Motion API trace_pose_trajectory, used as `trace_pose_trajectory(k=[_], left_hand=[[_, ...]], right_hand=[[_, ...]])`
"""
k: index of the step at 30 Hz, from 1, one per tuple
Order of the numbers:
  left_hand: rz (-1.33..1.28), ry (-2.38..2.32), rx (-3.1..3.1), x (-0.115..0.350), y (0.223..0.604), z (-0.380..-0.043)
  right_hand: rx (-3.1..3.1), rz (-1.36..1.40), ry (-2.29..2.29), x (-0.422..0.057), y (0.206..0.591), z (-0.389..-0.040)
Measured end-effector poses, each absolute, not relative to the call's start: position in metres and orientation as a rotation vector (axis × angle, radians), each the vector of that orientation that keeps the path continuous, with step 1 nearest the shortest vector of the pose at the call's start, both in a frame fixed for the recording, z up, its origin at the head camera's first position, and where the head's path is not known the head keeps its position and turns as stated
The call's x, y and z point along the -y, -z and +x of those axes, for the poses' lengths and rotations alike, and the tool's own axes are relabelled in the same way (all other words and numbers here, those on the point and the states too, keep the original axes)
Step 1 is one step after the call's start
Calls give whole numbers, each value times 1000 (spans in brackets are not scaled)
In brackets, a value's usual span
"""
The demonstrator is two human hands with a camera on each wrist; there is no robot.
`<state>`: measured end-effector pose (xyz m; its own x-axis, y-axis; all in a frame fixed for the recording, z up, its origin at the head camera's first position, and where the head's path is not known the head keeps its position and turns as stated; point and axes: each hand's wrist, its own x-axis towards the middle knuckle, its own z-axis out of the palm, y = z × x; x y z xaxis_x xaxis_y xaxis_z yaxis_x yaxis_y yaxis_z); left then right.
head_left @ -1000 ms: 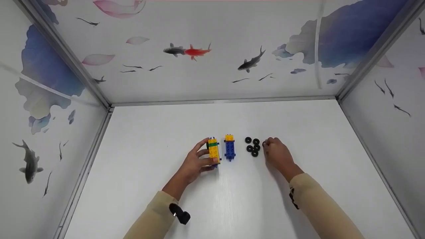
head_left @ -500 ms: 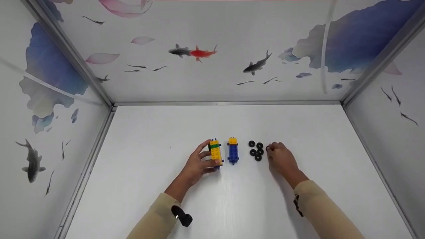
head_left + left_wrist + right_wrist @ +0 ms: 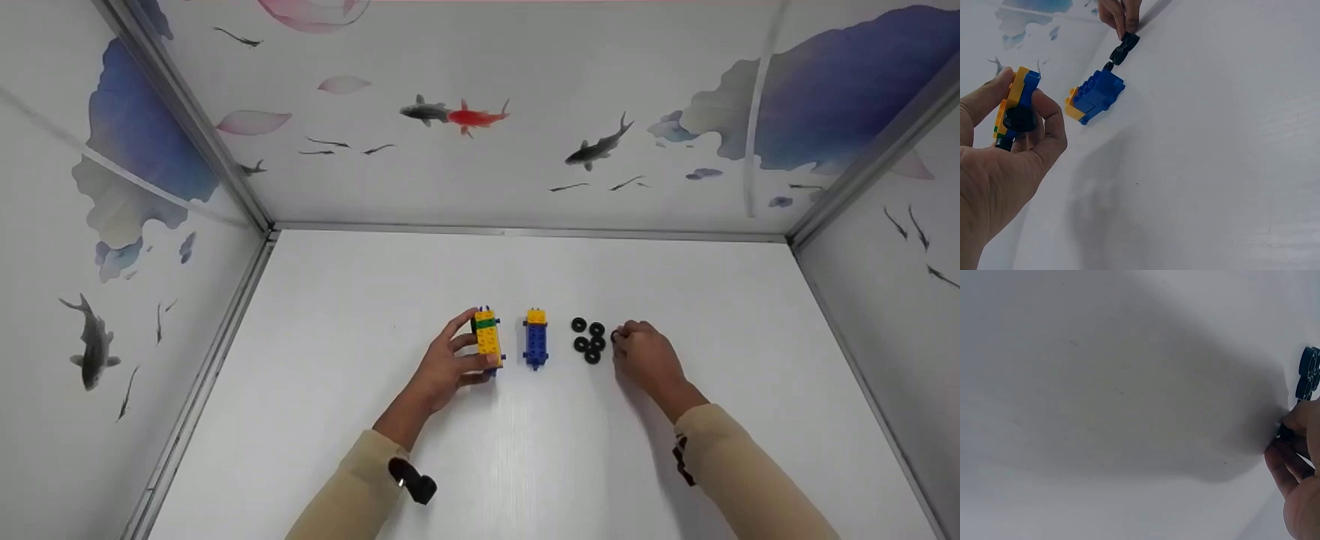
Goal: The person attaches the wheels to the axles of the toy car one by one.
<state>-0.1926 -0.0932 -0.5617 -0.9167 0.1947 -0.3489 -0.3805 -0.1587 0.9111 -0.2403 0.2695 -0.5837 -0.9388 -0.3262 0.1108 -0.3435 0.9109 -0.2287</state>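
In my left hand [image 3: 444, 369] I hold a small block vehicle [image 3: 487, 339], yellow on top with a green stripe and blue underneath. Two black wheels [image 3: 1019, 119] sit on one side of it in the left wrist view; blue axle stubs show bare on the other side from above. The fingers of my right hand [image 3: 651, 361] pinch a black wheel [image 3: 1284, 432], mostly covered by the fingertips. Several loose black wheels [image 3: 581, 344] lie in a cluster just left of that hand. Between the hands stands a second block vehicle [image 3: 536, 341], blue with a yellow end and bare axle stubs.
A white tabletop [image 3: 525, 457] lies under everything. Metal-framed panels printed with fish and leaves enclose it at the back [image 3: 525, 180] and on both sides. A dark shadow of my right hand falls on the table in the right wrist view.
The head view has shifted, so the table and blocks appear a little further right. Both hands keep their grips and stay nearly where they were relative to the pieces.
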Motion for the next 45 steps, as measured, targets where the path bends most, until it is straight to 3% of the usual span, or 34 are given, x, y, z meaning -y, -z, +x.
trace_pose_trajectory(k=[19,31,45], left_hand=[[-171,-2130,-1755,90,553,-205],[-169,-2110,-1734,81,552,-199],[-118,-2095,-1715,76,556,-191]], right_hand=[[2930,499,-640,-270,564,-262],[2858,649,-992,-218,539,-247],[2822,774,-1206,-173,538,-234]])
